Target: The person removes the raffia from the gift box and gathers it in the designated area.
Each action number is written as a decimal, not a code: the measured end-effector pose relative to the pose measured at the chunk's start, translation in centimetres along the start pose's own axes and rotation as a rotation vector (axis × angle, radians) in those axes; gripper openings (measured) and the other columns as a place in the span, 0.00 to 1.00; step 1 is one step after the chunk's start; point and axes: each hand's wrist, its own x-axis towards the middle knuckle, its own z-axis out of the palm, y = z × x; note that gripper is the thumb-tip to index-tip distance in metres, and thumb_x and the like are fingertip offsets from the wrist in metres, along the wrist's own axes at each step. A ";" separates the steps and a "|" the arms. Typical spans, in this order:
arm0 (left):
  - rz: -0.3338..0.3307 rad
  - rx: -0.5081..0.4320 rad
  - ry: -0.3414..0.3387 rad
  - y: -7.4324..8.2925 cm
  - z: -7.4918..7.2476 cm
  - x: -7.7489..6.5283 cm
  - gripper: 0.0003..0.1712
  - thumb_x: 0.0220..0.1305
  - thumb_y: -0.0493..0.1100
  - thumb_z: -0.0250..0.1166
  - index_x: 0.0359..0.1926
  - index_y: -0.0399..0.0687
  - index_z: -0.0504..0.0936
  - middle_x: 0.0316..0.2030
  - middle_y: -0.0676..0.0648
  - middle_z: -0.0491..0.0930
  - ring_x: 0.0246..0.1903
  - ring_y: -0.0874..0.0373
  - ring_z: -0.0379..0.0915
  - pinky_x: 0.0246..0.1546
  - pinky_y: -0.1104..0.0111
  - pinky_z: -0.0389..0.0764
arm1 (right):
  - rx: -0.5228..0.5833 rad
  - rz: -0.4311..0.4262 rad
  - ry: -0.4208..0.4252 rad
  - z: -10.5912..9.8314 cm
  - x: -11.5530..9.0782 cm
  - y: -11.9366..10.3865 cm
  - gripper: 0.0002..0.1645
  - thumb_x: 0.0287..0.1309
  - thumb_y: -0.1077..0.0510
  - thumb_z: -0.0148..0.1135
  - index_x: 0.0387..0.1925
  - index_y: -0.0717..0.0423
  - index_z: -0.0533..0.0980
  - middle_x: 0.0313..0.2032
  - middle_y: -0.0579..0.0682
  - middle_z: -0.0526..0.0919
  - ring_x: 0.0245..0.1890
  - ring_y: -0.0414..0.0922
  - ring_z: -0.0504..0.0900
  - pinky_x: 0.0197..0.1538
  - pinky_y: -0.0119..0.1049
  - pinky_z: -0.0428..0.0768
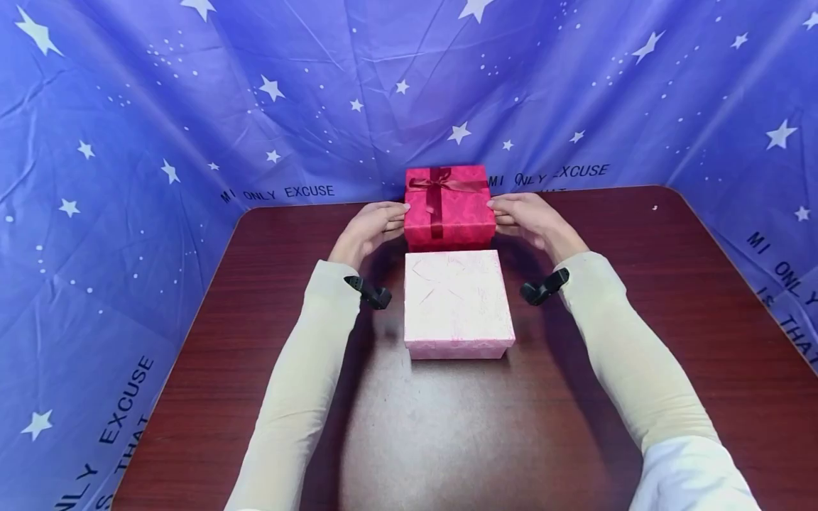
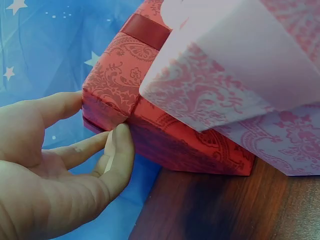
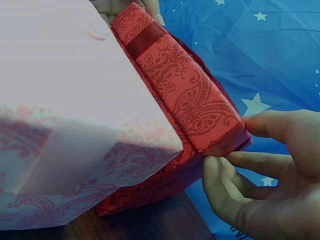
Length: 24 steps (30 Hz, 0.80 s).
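At the back of the table stands a red patterned gift box (image 1: 450, 231), its lid (image 1: 469, 202) tied with a dark red ribbon bow (image 1: 437, 183). My left hand (image 1: 373, 228) holds the lid at its left end; in the left wrist view, the fingertips (image 2: 121, 131) touch the lid's lower edge. On the opposite end, my right hand (image 1: 533, 218) grips the lid, with fingertips (image 3: 212, 162) against the lower edge at the corner. A pale pink patterned box (image 1: 456, 298) with its lid on sits just in front, between my forearms.
The dark reddish wooden table (image 1: 447, 433) carries both boxes. A blue curtain (image 1: 358, 57) with white stars and printed words hangs behind and along the sides. Black wrist mounts (image 1: 369, 292) are strapped over the cream sleeves. A tiny white speck (image 1: 655, 208) lies at the back right.
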 end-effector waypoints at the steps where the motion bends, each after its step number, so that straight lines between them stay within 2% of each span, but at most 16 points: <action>1: 0.000 0.000 0.000 0.1 0.0 0.0 0.18 0.67 0.38 0.59 0.55 0.34 0.73 0.30 0.51 0.80 0.33 0.62 0.77 0.55 0.64 0.76 | -0.004 0.001 0.002 0.0 0.0 -0.1 0.32 0.68 0.56 0.53 0.67 0.67 0.59 0.32 0.39 0.80 0.33 0.33 0.82 0.42 0.28 0.82; 9: 0.009 -0.010 -0.007 0.8 0.1 -0.4 0.21 0.67 0.38 0.59 0.59 0.34 0.71 0.34 0.49 0.79 0.37 0.60 0.76 0.60 0.62 0.73 | -0.004 0.005 0.005 -0.1 -0.3 -0.7 0.34 0.67 0.55 0.55 0.68 0.66 0.59 0.33 0.39 0.80 0.33 0.33 0.81 0.42 0.27 0.81; 15: 0.035 -0.008 -0.015 1.3 0.1 -0.7 0.23 0.68 0.39 0.58 0.61 0.35 0.68 0.40 0.49 0.76 0.43 0.58 0.74 0.61 0.62 0.72 | 0.063 -0.024 0.030 0.1 -0.4 -1.2 0.28 0.66 0.56 0.56 0.63 0.64 0.64 0.32 0.41 0.83 0.33 0.35 0.83 0.41 0.28 0.82; 19: 0.066 -0.008 -0.007 1.6 0.1 -0.8 0.25 0.67 0.38 0.59 0.63 0.38 0.67 0.42 0.50 0.76 0.41 0.59 0.74 0.54 0.66 0.76 | 0.082 -0.064 0.083 0.5 -0.5 -1.5 0.23 0.65 0.52 0.58 0.55 0.61 0.68 0.32 0.43 0.81 0.32 0.36 0.81 0.39 0.27 0.82; 24: 0.118 0.011 0.020 2.0 0.2 -0.9 0.26 0.66 0.37 0.59 0.64 0.40 0.67 0.41 0.50 0.76 0.37 0.61 0.73 0.42 0.71 0.76 | 0.030 -0.109 0.141 1.0 -0.7 -1.9 0.27 0.65 0.50 0.57 0.57 0.64 0.67 0.32 0.43 0.80 0.32 0.36 0.80 0.40 0.26 0.81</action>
